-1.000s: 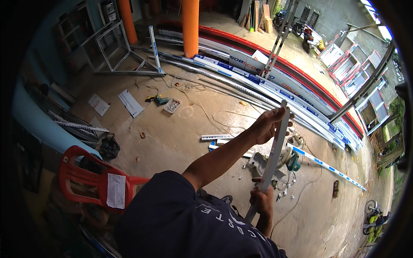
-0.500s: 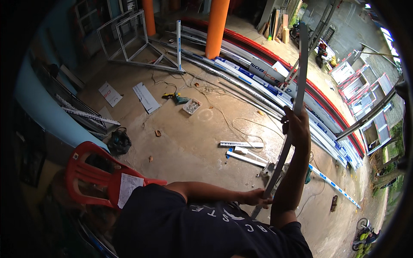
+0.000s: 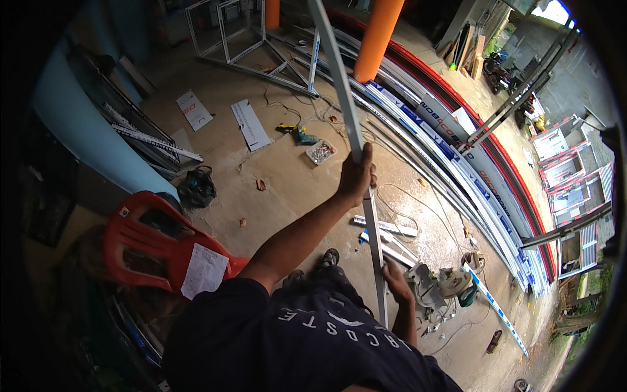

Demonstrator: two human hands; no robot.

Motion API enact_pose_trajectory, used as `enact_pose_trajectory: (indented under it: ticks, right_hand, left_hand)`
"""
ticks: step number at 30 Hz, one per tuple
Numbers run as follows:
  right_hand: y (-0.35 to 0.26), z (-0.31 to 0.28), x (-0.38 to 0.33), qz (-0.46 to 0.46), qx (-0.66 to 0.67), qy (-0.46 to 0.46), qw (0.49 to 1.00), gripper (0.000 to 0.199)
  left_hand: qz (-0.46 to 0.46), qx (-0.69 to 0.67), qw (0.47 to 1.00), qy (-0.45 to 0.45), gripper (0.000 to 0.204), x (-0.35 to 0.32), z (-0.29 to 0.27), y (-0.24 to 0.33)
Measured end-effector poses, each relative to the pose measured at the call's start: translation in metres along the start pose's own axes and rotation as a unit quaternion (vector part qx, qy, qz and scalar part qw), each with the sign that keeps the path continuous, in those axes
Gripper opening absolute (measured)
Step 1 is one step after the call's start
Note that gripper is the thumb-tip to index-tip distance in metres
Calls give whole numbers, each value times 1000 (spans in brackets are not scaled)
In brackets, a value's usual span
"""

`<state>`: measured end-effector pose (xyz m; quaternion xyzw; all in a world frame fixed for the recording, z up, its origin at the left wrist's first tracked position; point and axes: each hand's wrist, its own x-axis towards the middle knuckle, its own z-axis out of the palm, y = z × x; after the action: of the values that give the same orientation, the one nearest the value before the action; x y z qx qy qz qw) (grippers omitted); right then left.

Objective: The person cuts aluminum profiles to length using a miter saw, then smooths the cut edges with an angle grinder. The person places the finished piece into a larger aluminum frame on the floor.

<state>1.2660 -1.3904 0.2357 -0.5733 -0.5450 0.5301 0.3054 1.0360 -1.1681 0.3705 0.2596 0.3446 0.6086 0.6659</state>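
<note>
A long grey metal bar [image 3: 341,78] stands tilted in front of me, running from the top edge of the view down towards my waist. My left hand [image 3: 356,178] is wrapped round it at about mid-length, with the arm stretched out. Lower down, my right hand [image 3: 397,284] holds the bar from its right side; some of those fingers are hidden. Just beyond the right hand, a miter saw [image 3: 428,287] sits on the floor, with small offcuts around it. Short white profile pieces [image 3: 392,245] lie behind the bar's lower part.
Long profiles [image 3: 450,157] lie stacked beside an orange pillar [image 3: 379,39]. A welded-looking frame [image 3: 248,62] stands far left. A drill [image 3: 304,136], a tray of small parts [image 3: 321,153] and cables are on the floor. At left stands a red chair [image 3: 140,242] with a paper [image 3: 204,271].
The hands have swapped places on the bar: the left now grips higher, the right lower. The bar has swung left and leans the other way. My view has shifted as well.
</note>
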Motion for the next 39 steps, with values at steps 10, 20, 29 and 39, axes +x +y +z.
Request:
enact_pose_trajectory:
  ticks: [10, 20, 29, 39]
  right_hand:
    - [7, -22, 69, 25, -123, 23, 992, 36]
    - [-52, -29, 215, 90, 128, -254, 954, 53]
    - [-88, 64, 395, 113, 35, -209, 971, 44]
    - [-160, 137, 537, 120, -22, -154, 980, 36]
  left_hand:
    - [-63, -105, 991, 58, 32, 136, -84, 64]
    - [-28, 2, 999, -31, 20, 190, -156, 83]
    - [-1, -44, 994, 103, 13, 320, -269, 146]
    - [22, -19, 999, 15, 18, 470, -325, 243]
